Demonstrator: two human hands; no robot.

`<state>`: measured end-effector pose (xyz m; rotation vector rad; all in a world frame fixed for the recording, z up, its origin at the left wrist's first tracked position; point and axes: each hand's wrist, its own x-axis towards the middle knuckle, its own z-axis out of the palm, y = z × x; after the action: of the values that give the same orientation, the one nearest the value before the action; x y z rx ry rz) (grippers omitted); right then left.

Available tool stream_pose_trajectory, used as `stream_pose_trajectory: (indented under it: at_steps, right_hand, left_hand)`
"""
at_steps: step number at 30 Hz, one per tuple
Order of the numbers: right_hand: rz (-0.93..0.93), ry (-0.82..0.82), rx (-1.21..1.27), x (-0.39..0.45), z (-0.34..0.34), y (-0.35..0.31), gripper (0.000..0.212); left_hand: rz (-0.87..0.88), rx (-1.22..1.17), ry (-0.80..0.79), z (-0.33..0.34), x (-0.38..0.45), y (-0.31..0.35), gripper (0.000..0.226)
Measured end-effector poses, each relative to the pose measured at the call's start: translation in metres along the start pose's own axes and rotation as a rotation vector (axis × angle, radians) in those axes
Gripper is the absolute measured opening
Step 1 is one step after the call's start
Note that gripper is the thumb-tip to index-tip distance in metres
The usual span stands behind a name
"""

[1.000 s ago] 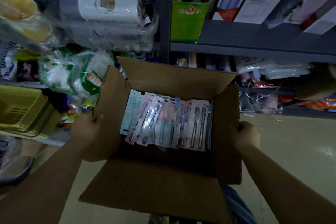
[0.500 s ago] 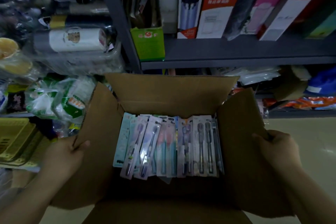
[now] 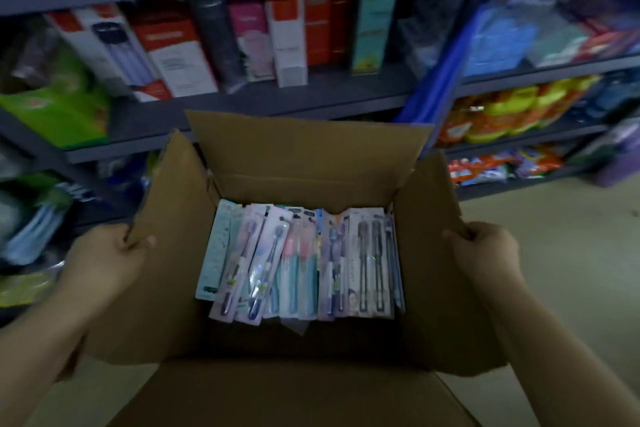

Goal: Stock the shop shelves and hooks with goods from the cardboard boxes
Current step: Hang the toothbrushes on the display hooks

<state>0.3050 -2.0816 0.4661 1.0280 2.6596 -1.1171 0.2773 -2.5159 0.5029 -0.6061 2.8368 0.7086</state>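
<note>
Cardboard box (image 3: 304, 156): 2 hands' fingers (image 3: 138, 242) gripping side flaps; toothbrush packs (image 3: 298, 260) lying between them, labels blurring unreadably.

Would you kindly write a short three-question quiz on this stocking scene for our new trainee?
1. True or false: the left hand and the right hand each grip a side flap of the cardboard box.
2. What does the box hold? A) toothbrush packs B) bottles C) towels
3. Fill in: the tall upright cartons stand on a ____ behind the box.

Key: 1 true; 2 A; 3 shelf.
</note>
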Motion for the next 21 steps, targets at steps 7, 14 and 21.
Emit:
stream_pose_trajectory:
  at_steps: [7, 14, 21]
  right_hand:
    - [0.121, 0.117, 0.006, 0.079, -0.117, 0.096, 0.013]
    - [0.295, 0.216, 0.001, 0.14, -0.209, 0.171, 0.014]
    - [0.372, 0.232, -0.033, 0.232, -0.269, 0.229, 0.023]
  left_hand:
    - [0.151, 0.017, -0.087, 0.099, -0.042, 0.151, 0.032]
    - [0.248, -0.004, -0.172, 0.202, -0.058, 0.272, 0.029]
    - [0.259, 0.043, -0.239, 0.307, -0.064, 0.382, 0.023]
